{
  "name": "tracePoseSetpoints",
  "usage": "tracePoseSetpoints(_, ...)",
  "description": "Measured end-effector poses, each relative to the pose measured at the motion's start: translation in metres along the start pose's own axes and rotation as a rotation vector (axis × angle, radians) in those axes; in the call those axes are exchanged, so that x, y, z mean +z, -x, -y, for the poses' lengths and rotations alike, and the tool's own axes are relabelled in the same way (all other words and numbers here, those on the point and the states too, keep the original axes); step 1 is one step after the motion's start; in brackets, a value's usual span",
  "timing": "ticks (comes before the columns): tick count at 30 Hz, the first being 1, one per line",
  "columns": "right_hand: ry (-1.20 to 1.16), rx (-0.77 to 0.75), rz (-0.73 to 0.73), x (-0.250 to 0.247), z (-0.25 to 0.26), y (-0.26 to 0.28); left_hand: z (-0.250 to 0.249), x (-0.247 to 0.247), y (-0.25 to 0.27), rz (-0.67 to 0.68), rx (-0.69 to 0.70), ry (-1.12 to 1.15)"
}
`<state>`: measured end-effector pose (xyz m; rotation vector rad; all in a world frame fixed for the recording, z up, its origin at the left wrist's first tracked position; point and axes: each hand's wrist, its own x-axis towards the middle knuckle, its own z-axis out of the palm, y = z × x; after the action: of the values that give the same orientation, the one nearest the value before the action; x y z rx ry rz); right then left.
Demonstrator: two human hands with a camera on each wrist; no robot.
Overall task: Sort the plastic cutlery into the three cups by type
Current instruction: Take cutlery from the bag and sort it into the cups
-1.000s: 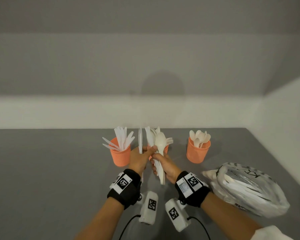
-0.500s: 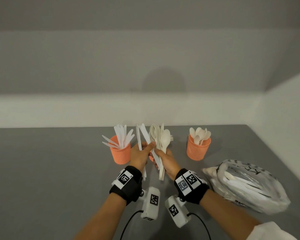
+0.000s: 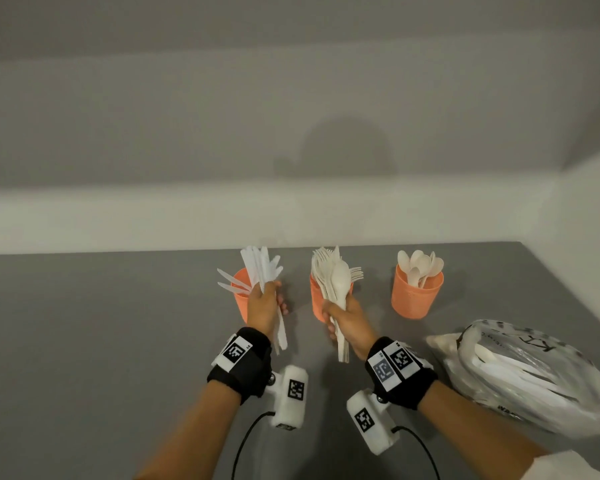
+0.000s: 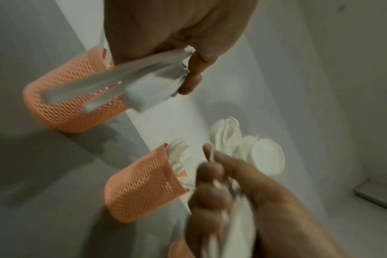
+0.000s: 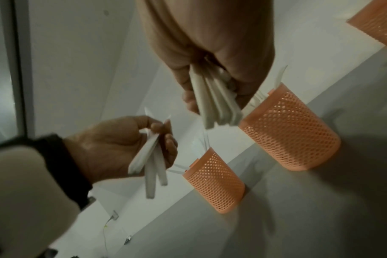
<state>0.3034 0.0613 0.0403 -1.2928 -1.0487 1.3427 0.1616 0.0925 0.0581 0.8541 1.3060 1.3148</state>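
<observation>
Three orange mesh cups stand in a row on the grey table. My left hand (image 3: 266,295) grips a few white knives (image 3: 261,268) just in front of the left cup (image 3: 240,301), which holds more knives. My right hand (image 3: 340,308) grips a bundle of forks and a spoon (image 3: 336,275) in front of the middle cup (image 3: 316,306), which holds forks. The right cup (image 3: 417,297) holds spoons. In the left wrist view the knives (image 4: 121,82) hang over the left cup (image 4: 73,106). In the right wrist view the bundle's handles (image 5: 214,104) sit beside the middle cup (image 5: 294,132).
A clear plastic bag (image 3: 534,375) with more white cutlery lies on the table at the right, close to my right forearm. Pale walls border the table at the back and right. Bare grey tabletop (image 3: 84,341) stretches to the left.
My hands, which were together at the bundle, have pulled apart. The left hand moved left with the knives to the left cup; the right hand kept the forks and spoon.
</observation>
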Motion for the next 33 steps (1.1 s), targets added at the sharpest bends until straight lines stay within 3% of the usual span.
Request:
tracePoseSetpoints(3,-0.007,0.013,0.027,-0.007,-0.004,-0.003,-0.014,-0.014,-0.014,-0.018,0.053,0.011)
tracePoseSetpoints(6,0.004,0.048,0.036,-0.008,-0.002,-0.003,-0.043,-0.021,-0.037,-0.149,0.17,-0.059)
tracePoseSetpoints(9,-0.005,0.083,0.023,-0.011,0.004,-0.003,-0.064,-0.019,-0.061,-0.277,0.26,0.013)
tracePoseSetpoints(12,0.012,0.088,0.012,-0.014,0.007,-0.004,-0.064,-0.014,-0.082,-0.334,0.321,-0.024)
tracePoseSetpoints(20,0.009,0.087,-0.047,-0.017,0.012,-0.008,-0.007,-0.015,-0.106,-0.223,0.345,-0.256)
tracePoseSetpoints(27,-0.016,0.099,-0.037,-0.008,0.008,-0.013,0.0,-0.018,-0.112,-0.213,0.411,-0.465)
tracePoseSetpoints(33,-0.045,0.126,-0.029,-0.006,0.007,-0.012,-0.003,-0.025,-0.112,-0.176,0.643,-0.86)
